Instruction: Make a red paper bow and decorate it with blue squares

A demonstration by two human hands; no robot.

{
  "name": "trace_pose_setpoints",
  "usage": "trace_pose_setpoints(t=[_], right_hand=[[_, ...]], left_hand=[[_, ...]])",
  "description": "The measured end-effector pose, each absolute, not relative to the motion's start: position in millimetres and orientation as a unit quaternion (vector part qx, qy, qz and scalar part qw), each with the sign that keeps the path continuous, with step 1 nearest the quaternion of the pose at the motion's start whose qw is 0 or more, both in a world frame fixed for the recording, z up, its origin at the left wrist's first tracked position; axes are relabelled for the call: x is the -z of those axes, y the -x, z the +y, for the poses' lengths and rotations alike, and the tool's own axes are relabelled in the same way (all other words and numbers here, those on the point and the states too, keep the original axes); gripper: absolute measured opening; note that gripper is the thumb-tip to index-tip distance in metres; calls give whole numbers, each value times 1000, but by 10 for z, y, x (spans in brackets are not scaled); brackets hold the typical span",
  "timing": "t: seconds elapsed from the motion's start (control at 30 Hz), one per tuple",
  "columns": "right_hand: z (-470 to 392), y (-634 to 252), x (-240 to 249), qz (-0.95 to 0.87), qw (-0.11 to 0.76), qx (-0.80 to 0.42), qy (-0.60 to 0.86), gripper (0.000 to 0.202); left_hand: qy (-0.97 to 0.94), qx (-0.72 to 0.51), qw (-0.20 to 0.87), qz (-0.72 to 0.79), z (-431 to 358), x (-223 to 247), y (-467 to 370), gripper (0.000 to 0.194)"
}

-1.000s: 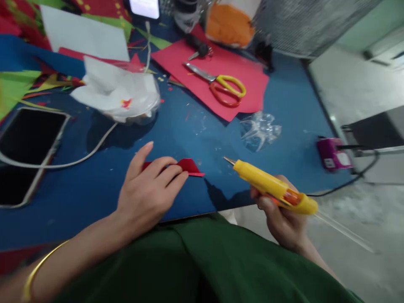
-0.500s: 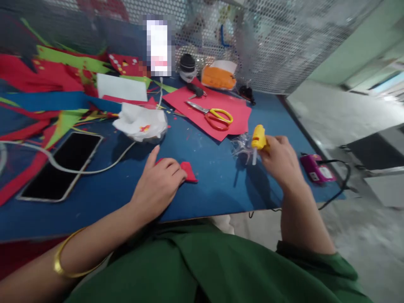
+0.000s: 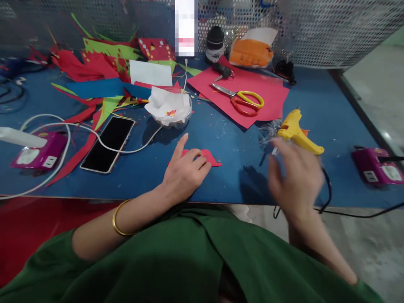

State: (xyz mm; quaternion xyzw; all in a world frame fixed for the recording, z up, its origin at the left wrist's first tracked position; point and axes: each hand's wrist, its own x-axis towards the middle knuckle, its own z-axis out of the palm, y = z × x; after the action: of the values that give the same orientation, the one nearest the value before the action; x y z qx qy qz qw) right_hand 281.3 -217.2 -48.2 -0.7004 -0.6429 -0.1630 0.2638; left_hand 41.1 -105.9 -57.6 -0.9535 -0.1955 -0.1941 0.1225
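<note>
One glue gun (image 3: 293,123) lowered, left hand (image 3: 187,171) on one red paper (image 3: 211,157)

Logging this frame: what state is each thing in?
Red paper: partly covered, looks folded
Left hand: fingers on red paper
Glue gun: nozzle pointing away from person
Right hand: open, blurred; gun contact unclear
Flat phone: screen dark
Upright phone: screen lit
Scissors: lying flat, blades look shut
Bowl: holding white paper
Left purple box: white plug attached
Right purple box: black plug attached
</note>
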Motion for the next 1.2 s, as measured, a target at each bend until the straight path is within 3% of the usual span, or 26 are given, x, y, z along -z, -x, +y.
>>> trace_pose_setpoints(t=[0.07, 0.13, 0.3, 0.77, 0.97, 1.2], right_hand=[[-2184, -2499, 610, -720, 263, 61, 640, 57], [-2173, -2270, 722, -760, 251, 32, 598, 59], [-2162, -2104, 819, -803, 179, 36, 567, 60], [-2189, -2073, 748, -807, 138, 63, 571, 63], [-2232, -2142, 661, -759, 202, 78, 615, 62], [-2202, -2085, 722, -798, 155, 60, 579, 54]], left_hand=[[956, 173, 117, -206, -1141, 539, -391, 30], [960, 153, 101, -212, -1212, 511, -369, 27], [966, 145, 72, -201, -1272, 532, -314, 46], [964, 161, 58, -203, -1247, 667, -270, 49], [963, 166, 64, -203, -1240, 712, -260, 49], [961, 178, 66, -202, -1243, 727, -265, 51]])
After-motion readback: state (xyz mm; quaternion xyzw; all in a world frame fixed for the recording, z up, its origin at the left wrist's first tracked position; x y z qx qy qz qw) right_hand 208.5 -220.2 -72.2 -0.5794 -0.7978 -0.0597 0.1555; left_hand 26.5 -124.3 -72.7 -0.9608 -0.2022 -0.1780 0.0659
